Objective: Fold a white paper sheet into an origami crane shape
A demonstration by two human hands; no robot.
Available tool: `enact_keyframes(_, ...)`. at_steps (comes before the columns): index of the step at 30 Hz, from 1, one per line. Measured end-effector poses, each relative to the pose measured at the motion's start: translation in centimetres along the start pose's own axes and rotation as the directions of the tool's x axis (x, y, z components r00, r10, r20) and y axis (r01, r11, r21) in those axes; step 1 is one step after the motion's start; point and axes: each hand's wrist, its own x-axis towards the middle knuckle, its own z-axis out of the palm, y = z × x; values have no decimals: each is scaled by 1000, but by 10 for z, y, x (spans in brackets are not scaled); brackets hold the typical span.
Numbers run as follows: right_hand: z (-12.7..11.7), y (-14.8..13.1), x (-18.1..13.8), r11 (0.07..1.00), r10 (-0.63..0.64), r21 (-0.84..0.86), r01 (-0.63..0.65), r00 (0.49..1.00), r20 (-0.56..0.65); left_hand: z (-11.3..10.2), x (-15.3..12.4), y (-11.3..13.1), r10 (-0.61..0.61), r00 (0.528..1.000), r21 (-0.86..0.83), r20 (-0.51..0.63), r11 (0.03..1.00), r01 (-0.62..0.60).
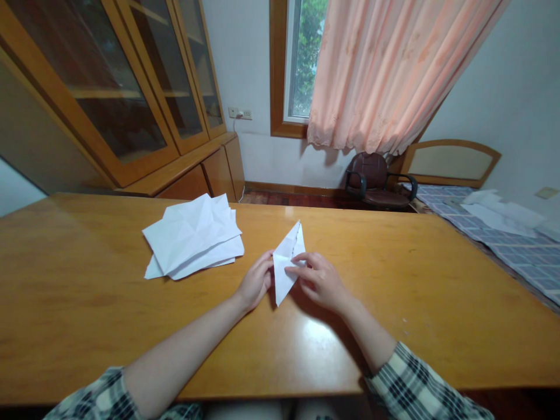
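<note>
A piece of white paper folded into a narrow diamond (pixel 285 279) is held between my hands above the middle of the table. My left hand (pixel 257 281) grips its left corner, the fingers partly hidden behind the paper. On the right side, my right hand (pixel 320 279) lays its fingertips on the front face, close to a seam that runs up to the top point. The rest of that hand's fingers curl under, around the right edge. Left of my hands lies a stack of creased white paper sheets (pixel 195 236).
The wooden table (pixel 109 326) stretches across the view. Behind it are a glass-door cabinet (pixel 170 146) at left, a brown office chair (pixel 371 181), a pink curtain (pixel 376 70) by the window, and a bed (pixel 503 239) at right.
</note>
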Motion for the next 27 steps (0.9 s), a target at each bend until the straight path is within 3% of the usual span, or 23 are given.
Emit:
enact_keyframes(4,-3,-6,0,999,4,46,-5,1000,25,0,0,2,16,1000,-14,3,1000,-16)
enact_keyframes(8,-1,-8,2,966,102,251,-65,985,-137,-3,2,-3,28,999,95,20,995,-30)
enact_keyframes(10,-1,-6,4,926,267,333,-178,932,-245,-5,4,-5,42,999,118,15,992,-44)
enact_keyframes(12,-1,-2,5,865,439,395,-308,846,-301,-7,4,-6,52,999,143,3,988,-52)
enact_keyframes(15,-1,4,7,747,592,518,-418,772,-232,-7,5,-6,58,998,170,-5,984,-56)
enact_keyframes(21,5,4,7,651,578,583,-487,815,36,-5,3,-4,53,998,176,20,983,-56)
enact_keyframes(27,8,8,5,644,576,590,-486,816,44,-4,2,-5,47,998,192,47,980,-55)
